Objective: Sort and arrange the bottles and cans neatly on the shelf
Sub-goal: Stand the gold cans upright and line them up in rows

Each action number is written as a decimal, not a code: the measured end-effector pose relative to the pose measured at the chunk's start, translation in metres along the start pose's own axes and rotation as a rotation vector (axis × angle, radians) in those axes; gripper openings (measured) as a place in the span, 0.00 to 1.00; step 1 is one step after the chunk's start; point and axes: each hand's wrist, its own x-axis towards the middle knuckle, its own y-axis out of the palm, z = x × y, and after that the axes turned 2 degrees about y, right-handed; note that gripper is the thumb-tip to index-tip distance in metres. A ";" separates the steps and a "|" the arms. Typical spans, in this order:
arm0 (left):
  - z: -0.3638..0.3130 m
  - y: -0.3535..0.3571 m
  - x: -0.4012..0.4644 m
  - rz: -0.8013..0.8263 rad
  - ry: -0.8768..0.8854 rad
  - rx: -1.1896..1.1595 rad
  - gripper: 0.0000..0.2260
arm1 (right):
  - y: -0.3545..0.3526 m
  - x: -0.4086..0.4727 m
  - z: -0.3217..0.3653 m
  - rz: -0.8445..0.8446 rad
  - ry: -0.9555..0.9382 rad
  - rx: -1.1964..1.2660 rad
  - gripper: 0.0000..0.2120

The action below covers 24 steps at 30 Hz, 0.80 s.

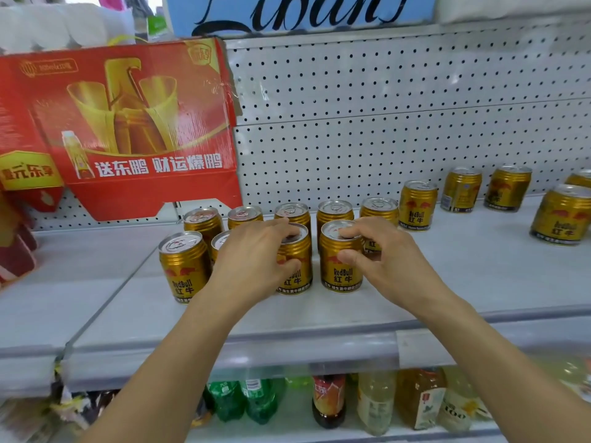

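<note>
Head view. Gold metal cans with ribbed shoulders, silver pull-tab lids and red bull artwork stand upright, long axes vertical, on a pale grey shelf (pixel 447 282) across the middle of the frame. A back row of cans (pixel 335 215) sits near the centre, close to the white perforated back panel (pixel 383 123); a front row stands just before it.

The left hand (pixel 256 260) grips a front-row can (pixel 295 266) at frame centre, fingertips curled over the lid and thumb pressed on the printed side. The right hand (pixel 380 257) grips the neighbouring can (pixel 340 270) just to its right, fingers on the lid rim and thumb on the side wall. The two held cans stand close together with a narrow gap, labels facing the camera, bases on the shelf surface as far as can be seen.

A single can (pixel 184 266) stands at the left end of the front row. Loose cans (pixel 508 187) stand spaced apart at the right of the frame.

A red printed cardboard carton (pixel 128 123) with glossy film fills the upper left, leaning against the panel. A blue sign with black script (pixel 300 11) lies at top centre. On the lower shelf, along the bottom of the frame, stand plastic bottles (pixel 374 401), green, dark and pale yellow.
</note>
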 end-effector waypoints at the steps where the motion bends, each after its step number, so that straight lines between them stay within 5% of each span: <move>1: 0.000 0.001 0.000 0.000 0.007 0.012 0.23 | 0.000 0.000 0.000 0.002 -0.008 -0.012 0.15; 8: -0.045 0.000 0.018 -0.050 0.094 -0.056 0.25 | -0.031 -0.021 -0.020 -0.010 0.007 -0.189 0.25; 17: -0.171 0.029 0.104 0.030 0.190 -0.300 0.21 | -0.167 -0.015 -0.129 -0.227 0.143 -0.378 0.18; 21: -0.203 0.053 0.173 0.132 0.069 -0.305 0.24 | -0.229 0.003 -0.177 -0.288 0.219 -0.448 0.19; 24: -0.205 0.070 0.214 0.258 -0.043 -0.250 0.28 | -0.251 0.015 -0.202 -0.142 0.320 -0.507 0.25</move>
